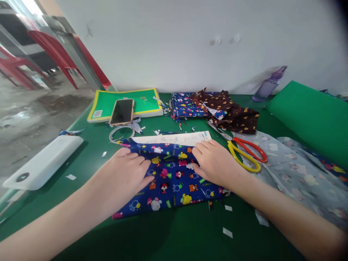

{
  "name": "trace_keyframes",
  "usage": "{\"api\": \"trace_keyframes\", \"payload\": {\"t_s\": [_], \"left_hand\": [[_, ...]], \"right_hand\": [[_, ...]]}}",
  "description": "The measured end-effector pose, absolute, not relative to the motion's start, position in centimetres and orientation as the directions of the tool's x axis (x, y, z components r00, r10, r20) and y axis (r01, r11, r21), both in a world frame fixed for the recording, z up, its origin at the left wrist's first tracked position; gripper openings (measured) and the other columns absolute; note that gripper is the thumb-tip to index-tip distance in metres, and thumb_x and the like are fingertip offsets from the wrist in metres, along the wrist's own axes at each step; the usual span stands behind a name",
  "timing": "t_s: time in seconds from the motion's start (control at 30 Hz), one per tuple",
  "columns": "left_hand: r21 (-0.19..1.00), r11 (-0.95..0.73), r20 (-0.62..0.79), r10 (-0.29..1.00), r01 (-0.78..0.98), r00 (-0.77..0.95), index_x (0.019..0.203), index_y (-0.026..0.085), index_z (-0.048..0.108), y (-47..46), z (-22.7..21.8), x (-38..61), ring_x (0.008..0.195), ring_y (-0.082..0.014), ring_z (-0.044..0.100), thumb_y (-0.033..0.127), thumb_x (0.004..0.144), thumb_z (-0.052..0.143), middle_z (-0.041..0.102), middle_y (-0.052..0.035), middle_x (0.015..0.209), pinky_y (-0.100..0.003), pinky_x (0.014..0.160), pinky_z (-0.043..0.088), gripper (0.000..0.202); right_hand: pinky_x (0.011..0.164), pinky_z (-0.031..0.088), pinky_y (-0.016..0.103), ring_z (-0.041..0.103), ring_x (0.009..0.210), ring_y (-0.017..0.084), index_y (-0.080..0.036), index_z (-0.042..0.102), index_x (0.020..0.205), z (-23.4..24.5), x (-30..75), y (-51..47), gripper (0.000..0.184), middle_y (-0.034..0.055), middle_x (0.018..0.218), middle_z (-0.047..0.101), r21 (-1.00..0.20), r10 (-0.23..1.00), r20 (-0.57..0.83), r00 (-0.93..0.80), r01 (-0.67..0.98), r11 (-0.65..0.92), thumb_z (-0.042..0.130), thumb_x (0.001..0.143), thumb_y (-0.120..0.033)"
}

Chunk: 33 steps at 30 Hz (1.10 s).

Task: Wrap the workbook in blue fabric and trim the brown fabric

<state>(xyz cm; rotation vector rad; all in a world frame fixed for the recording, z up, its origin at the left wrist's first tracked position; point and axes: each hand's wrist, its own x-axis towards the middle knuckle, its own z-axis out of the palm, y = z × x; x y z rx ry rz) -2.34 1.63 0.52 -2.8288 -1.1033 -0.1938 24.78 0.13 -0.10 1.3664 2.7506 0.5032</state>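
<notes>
A blue cartoon-print fabric (171, 185) lies on the green table before me, its far edge over a printed paper (174, 139). My left hand (132, 168) is closed on the fabric's upper left part, fingers curled over it. Toward the upper right, my right hand (210, 159) grips the same fabric, thumb below and fingers at the far edge. Between the hands the cloth is slightly creased. Scissors (246, 154) with one red and one yellow handle lie just right of my right hand, partly on grey printed fabric (296, 174).
A phone (122, 111) rests on a green book (146, 101); a tape roll (119, 134) lies nearby. At left is a white power bank (45, 163). Brown fabric (236, 112), a purple bottle (269, 85) and a green board (307, 119) stand along the back and right. Scraps (227, 232) are scattered.
</notes>
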Motion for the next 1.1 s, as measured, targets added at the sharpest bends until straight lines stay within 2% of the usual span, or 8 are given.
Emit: {"api": "trace_keyframes", "payload": {"t_s": [0.1, 0.3, 0.43, 0.57, 0.67, 0.8, 0.97, 1.1], "left_hand": [[-0.153, -0.730, -0.009, 0.675, 0.666, 0.738, 0.086, 0.018, 0.068, 1.7, 0.3, -2.1, 0.073, -0.0284, 0.065, 0.042, 0.088, 0.047, 0.070, -0.0082, 0.077, -0.046, 0.074, 0.044, 0.032], [-0.038, -0.717, -0.034, 0.697, 0.696, 0.716, 0.104, 0.020, 0.064, 2.4, 0.1, -1.2, 0.088, -0.0256, 0.065, 0.043, 0.092, 0.041, 0.069, -0.0072, 0.097, -0.044, 0.080, 0.049, 0.035], [0.026, -0.689, 0.111, 0.722, 0.725, 0.683, 0.118, 0.019, 0.057, 4.5, -0.5, -1.5, 0.111, -0.0249, 0.056, 0.046, 0.093, 0.037, 0.061, -0.0084, 0.120, -0.043, 0.095, 0.045, 0.041], [0.061, -0.610, 0.234, 0.778, 0.790, 0.583, 0.132, 0.015, 0.046, 7.7, -2.2, -2.9, 0.129, -0.0250, 0.041, 0.049, 0.094, 0.033, 0.047, -0.0109, 0.139, -0.044, 0.110, 0.031, 0.052], [0.144, -0.558, 0.096, 0.830, 0.817, 0.550, 0.141, 0.014, 0.035, 9.4, -4.0, -4.2, 0.136, -0.0243, 0.034, 0.052, 0.095, 0.027, 0.037, -0.0104, 0.148, -0.044, 0.113, 0.027, 0.061], [0.131, -0.562, 0.011, 0.824, 0.817, 0.566, 0.146, 0.014, 0.025, 10.2, -5.5, -5.1, 0.142, -0.0235, 0.020, 0.056, 0.094, 0.022, 0.027, -0.0095, 0.153, -0.047, 0.117, 0.015, 0.067], [0.086, -0.556, 0.146, 0.828, 0.827, 0.542, 0.136, 0.016, 0.042, 10.3, -5.3, -5.2, 0.136, -0.0259, 0.034, 0.053, 0.094, 0.028, 0.045, -0.0117, 0.142, -0.054, 0.114, 0.017, 0.057], [0.098, -0.569, 0.225, 0.812, 0.817, 0.538, 0.118, 0.018, 0.058, 10.6, -4.7, -5.4, 0.121, -0.0275, 0.050, 0.048, 0.094, 0.035, 0.057, -0.0114, 0.127, -0.054, 0.107, 0.031, 0.045]], "right_hand": [[0.072, 0.035, 0.036, 0.054, 0.081, 0.024, -0.014, 0.057, 0.086, -0.3, 24.9, 0.3, 0.020, 0.0076, 0.083, 0.059, 0.279, 0.785, 0.135, -0.604, 0.784, 0.555, 0.050, 0.086, -0.033], [0.086, 0.038, 0.043, 0.055, 0.094, 0.027, -0.012, 0.059, 0.091, -0.3, 25.3, 0.9, 0.021, 0.0121, 0.096, 0.062, 0.314, 0.813, 0.308, -0.495, 0.859, 0.404, 0.047, 0.089, -0.029], [0.111, 0.016, 0.054, 0.048, 0.118, 0.029, -0.010, 0.058, 0.112, -0.6, 26.2, 1.8, 0.031, 0.0142, 0.122, 0.059, 0.217, 0.780, 0.489, -0.392, 0.920, 0.326, 0.042, 0.092, -0.027], [0.115, 0.022, 0.043, 0.038, 0.132, 0.023, -0.010, 0.046, 0.134, -2.5, 28.0, 3.6, 0.048, 0.0119, 0.141, 0.046, 0.008, 0.850, 0.352, -0.392, 0.909, 0.416, 0.039, 0.095, -0.038], [0.114, 0.025, 0.042, 0.028, 0.139, 0.024, -0.009, 0.035, 0.143, -4.4, 29.3, 4.9, 0.063, 0.0120, 0.150, 0.034, -0.137, 0.913, 0.197, -0.358, 0.912, 0.387, 0.033, 0.094, -0.050], [0.115, 0.025, 0.043, 0.028, 0.139, 0.023, -0.012, 0.035, 0.143, -5.3, 30.2, 5.7, 0.066, 0.0122, 0.149, 0.034, -0.173, 0.920, 0.158, -0.358, 0.908, 0.382, 0.028, 0.094, -0.055], [0.114, 0.017, 0.053, 0.037, 0.134, 0.026, -0.014, 0.040, 0.140, -4.8, 30.1, 5.7, 0.052, 0.0137, 0.140, 0.047, -0.170, 0.918, 0.216, -0.333, 0.913, 0.371, 0.028, 0.097, -0.041], [0.111, 0.027, 0.052, 0.042, 0.130, 0.026, -0.014, 0.045, 0.136, -4.8, 30.3, 5.7, 0.045, 0.0131, 0.137, 0.051, -0.172, 0.908, 0.237, -0.346, 0.905, 0.390, 0.032, 0.096, -0.031]]}}
